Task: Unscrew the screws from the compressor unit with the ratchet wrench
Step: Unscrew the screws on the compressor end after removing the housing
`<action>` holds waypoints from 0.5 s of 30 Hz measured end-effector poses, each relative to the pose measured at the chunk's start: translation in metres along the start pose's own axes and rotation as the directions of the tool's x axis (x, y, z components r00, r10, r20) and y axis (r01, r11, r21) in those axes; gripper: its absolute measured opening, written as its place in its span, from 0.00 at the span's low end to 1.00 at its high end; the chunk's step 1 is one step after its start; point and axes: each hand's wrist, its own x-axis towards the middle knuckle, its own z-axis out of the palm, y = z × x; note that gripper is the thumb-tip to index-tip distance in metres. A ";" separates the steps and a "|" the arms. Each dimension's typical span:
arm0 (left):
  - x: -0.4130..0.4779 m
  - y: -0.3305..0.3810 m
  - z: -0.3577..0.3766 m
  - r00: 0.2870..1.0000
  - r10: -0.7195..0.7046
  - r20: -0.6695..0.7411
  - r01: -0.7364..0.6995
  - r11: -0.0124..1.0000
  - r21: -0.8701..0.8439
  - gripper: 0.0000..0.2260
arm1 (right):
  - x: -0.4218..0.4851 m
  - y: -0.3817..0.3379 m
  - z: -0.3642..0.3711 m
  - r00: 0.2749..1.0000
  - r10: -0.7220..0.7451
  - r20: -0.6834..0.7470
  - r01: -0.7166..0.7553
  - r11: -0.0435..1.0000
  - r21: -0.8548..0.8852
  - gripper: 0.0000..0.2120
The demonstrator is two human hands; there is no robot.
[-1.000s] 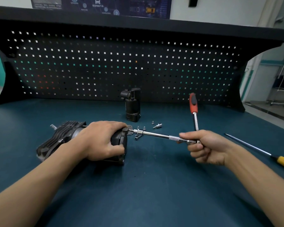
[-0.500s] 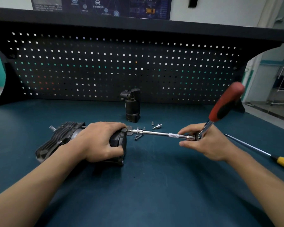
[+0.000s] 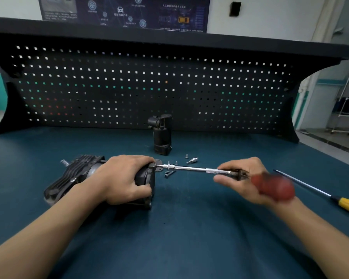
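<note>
The black finned compressor unit point(image 3: 73, 176) lies on its side on the blue table, left of centre. My left hand point(image 3: 123, 178) grips its right end and holds it down. The ratchet wrench's steel extension bar point(image 3: 189, 168) runs level from the compressor's right face to my right hand point(image 3: 242, 178), which holds the ratchet head. Its red handle point(image 3: 273, 187) is blurred and points toward me, in front of my right wrist. Several loose screws point(image 3: 169, 173) lie just right of the compressor, under the bar.
A black cylindrical part point(image 3: 162, 135) stands upright behind the bar. A small socket bit point(image 3: 192, 160) and a screw lie near it. A yellow-handled screwdriver point(image 3: 330, 195) lies at the right. A black pegboard point(image 3: 149, 87) closes off the back of the table.
The red handle has swung from upright, over to the right, and down toward me. The extension bar stays in the compressor. My left hand has not moved.
</note>
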 end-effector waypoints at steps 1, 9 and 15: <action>0.001 -0.001 0.000 1.000 -0.002 0.004 0.002 1.000 0.001 0.30 | 0.001 0.000 0.001 0.997 0.061 0.052 -0.065 0.994 0.086 0.15; 0.001 -0.004 0.002 1.000 0.005 0.003 -0.005 1.000 -0.004 0.29 | 0.013 -0.009 -0.004 0.722 0.526 0.449 -0.690 0.587 0.423 0.40; 0.000 -0.004 0.001 1.000 -0.009 0.005 0.009 1.000 -0.005 0.34 | 0.014 -0.008 -0.014 0.480 0.399 0.781 -0.873 0.132 0.470 0.28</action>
